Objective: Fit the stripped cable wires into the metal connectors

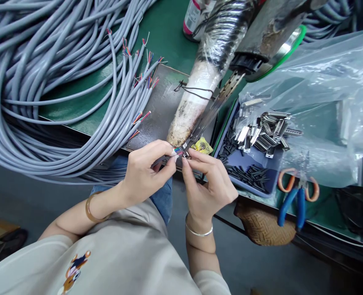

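Between thumb and fingers, my left hand [149, 170] pinches the coloured wires [178, 150] at a cable's stripped end. Just right of it, my right hand [210, 180] is closed on a small metal connector [186, 155], mostly covered by the fingertips. Wires and connector meet close under the tip of a soldering iron [214, 104], which slants down from a holder; whether the tip touches them I cannot tell. A crumpled yellow piece [202, 145] lies beside the tip. Many grey cables [92, 139] with stripped, coloured ends spread to the left.
A blue tray [272, 176] holds metal connectors [269, 131] and black tubes [249, 176], partly under a clear plastic bag [329, 102]. Blue-handled cutters [292, 205] and orange-handled scissors [313, 190] lie at the table edge. A foil-wrapped duct [221, 41] reaches down over the metal plate [157, 106].
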{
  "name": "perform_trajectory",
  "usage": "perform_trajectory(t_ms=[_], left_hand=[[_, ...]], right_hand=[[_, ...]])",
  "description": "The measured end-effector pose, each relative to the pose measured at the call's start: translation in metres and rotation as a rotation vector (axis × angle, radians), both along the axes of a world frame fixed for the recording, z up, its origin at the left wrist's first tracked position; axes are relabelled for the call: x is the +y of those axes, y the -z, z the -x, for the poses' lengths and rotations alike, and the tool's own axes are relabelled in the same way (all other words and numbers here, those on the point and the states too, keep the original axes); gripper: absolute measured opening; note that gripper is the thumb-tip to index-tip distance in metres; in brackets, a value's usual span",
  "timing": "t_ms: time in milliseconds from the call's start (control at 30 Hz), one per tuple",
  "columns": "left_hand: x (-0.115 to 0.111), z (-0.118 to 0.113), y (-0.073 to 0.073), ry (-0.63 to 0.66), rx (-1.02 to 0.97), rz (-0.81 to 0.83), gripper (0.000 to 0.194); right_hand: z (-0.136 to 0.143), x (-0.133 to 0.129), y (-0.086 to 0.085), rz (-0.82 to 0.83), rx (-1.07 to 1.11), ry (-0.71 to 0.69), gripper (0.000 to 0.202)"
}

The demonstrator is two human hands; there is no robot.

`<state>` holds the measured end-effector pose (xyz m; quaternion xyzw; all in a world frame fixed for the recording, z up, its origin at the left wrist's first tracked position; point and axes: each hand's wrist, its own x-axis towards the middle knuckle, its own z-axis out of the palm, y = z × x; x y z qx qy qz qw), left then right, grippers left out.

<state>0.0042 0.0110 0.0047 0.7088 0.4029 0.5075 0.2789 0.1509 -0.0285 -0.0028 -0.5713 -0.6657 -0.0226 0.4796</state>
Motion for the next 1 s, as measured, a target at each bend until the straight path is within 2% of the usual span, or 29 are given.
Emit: perform_trajectory(t_ms=[267, 467, 600, 700, 867, 1000], left_hand=[[-0.003, 0.006, 0.002, 0.038, 0.040, 0.040, 0.013], [-0.006, 0.006, 0.005, 0.083, 0.047, -0.025, 0.014], [-0.010, 0.006, 0.009, 0.109, 0.051, -0.057, 0.016], [-0.013, 0.006, 0.011, 0.132, 0.044, -0.038, 0.018], [-0.015, 0.008, 0.008, 0.159, 0.043, -0.010, 0.017], [-0.016, 0.009, 0.007, 0.193, -0.003, 0.060, 0.014]], right_hand=[[-0.002, -0.005, 0.005, 0.000, -0.053, -0.036, 0.019], [-0.005, -0.011, 0.009, 0.093, 0.067, -0.051, 0.018], [-0.009, -0.015, 0.004, 0.153, 0.143, -0.022, 0.015], [-0.016, -0.018, -0.003, 0.076, 0.053, 0.014, 0.016], [-0.027, -0.023, -0.005, 0.117, -0.190, -0.134, 0.023], [-0.028, -0.020, -0.005, 0.116, -0.284, -0.184, 0.018]])
